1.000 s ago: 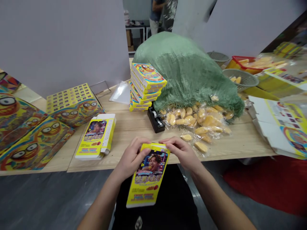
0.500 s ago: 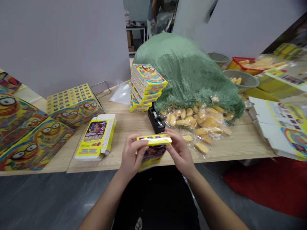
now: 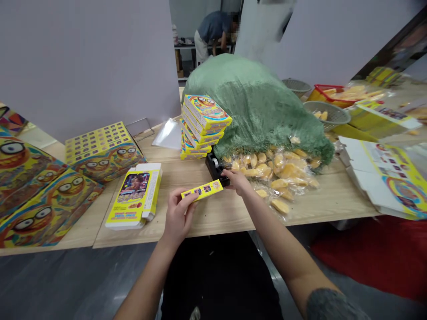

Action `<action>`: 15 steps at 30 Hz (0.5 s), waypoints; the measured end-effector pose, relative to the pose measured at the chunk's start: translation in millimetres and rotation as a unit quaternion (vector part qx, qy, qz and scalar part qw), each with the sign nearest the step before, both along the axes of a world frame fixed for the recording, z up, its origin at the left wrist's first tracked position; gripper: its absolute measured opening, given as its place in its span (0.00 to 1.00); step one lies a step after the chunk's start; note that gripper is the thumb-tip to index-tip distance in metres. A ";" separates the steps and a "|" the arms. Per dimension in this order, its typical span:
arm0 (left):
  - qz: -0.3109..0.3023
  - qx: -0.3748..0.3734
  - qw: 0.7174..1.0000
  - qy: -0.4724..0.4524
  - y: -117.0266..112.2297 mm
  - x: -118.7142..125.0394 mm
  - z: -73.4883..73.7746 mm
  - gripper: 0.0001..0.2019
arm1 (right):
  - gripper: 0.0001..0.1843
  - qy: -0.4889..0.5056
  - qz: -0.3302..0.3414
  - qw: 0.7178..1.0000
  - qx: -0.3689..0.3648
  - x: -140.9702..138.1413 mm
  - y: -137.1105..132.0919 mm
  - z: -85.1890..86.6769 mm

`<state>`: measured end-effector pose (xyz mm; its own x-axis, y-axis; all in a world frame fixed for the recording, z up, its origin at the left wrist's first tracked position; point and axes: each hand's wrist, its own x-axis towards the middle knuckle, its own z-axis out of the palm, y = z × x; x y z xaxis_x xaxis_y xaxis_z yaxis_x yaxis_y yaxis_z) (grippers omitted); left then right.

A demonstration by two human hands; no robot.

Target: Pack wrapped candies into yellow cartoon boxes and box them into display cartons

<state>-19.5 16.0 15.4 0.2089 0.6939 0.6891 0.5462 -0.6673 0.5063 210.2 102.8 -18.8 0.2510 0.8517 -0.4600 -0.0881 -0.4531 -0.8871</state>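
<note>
My left hand [image 3: 180, 218] grips a small yellow printed carton [image 3: 203, 190], thumb on its narrow side, which faces up. The carton's right end points toward a black tape dispenser [image 3: 212, 166] with a pale roll in it. At the dispenser's near end my right hand [image 3: 237, 181] has its fingers drawn together; anything pinched there is too small to make out. Behind the dispenser rises a stack of similar closed cartons [image 3: 207, 111]. On the left lies another yellow carton [image 3: 136, 195], with end flaps standing out at its lower right corner.
A green woven sack [image 3: 253, 98] spills several clear-wrapped yellow pieces [image 3: 287, 166] onto the wooden table [image 3: 213, 213]. Large printed boxes [image 3: 103, 153] stand left. Grey baskets [image 3: 328, 114], a red tray [image 3: 333, 91] and an opened white-and-yellow box [image 3: 376, 178] are right. A person [image 3: 215, 33] bends over behind.
My right hand has let go of the carton and moved up to the tape dispenser. The carton, now in my left hand alone, has turned with its narrow side up. The person behind has bent down.
</note>
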 end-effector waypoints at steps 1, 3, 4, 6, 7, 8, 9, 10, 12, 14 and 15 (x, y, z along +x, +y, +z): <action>0.002 -0.001 1.000 -0.001 0.5 0.3 -0.1 0.16 | 0.11 0.010 -0.004 1.000 -0.001 0.0 1.0 -0.8; 0.006 0.001 1.000 -0.006 2.2 0.6 -0.9 0.15 | 0.11 0.030 -0.025 0.999 0.007 -0.6 -0.8 -4.2; 0.008 0.004 1.000 -0.010 3.2 0.6 -1.4 0.15 | 0.11 0.041 -0.039 0.998 0.014 -1.2 -3.1 -6.6; 0.009 0.011 1.000 -0.020 5.6 0.2 -2.5 0.15 | 0.13 0.063 -0.071 0.995 0.032 -3.4 -9.4 -11.8; 0.009 0.013 1.000 -0.024 6.9 -0.1 -2.9 0.15 | 0.13 0.073 -0.085 0.993 0.041 -4.7 -12.8 -14.3; 0.011 0.013 1.000 -0.026 8.2 -0.5 -3.3 0.14 | 0.14 0.083 -0.098 0.990 0.051 -5.9 -16.1 -16.5; 0.012 0.011 1.000 -0.027 9.4 -1.0 -3.7 0.14 | 0.14 0.091 -0.109 0.988 0.061 -7.1 -19.1 -18.5; 0.014 0.008 0.999 -0.028 10.5 -1.4 -4.1 0.14 | 0.15 0.099 -0.118 0.986 0.069 -8.0 -21.8 -20.4; 0.022 0.003 0.999 -0.029 12.2 -2.2 -4.7 0.14 | 0.15 0.110 -0.132 0.982 0.081 -9.0 -26.5 -23.8; 0.031 0.000 0.999 -0.030 13.1 -2.6 -5.3 0.13 | 0.15 0.115 -0.145 0.979 0.086 -9.3 -30.9 -27.4; 0.036 0.000 0.999 -0.029 13.3 -2.6 -5.5 0.13 | 0.16 0.115 -0.151 0.978 0.089 -9.4 -33.3 -29.2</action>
<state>-22.1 29.3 9.8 0.1183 0.7056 0.6987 0.5618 -0.6277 0.5388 200.8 69.6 -48.1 0.4107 0.8261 -0.3858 -0.4013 -0.2162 -0.8901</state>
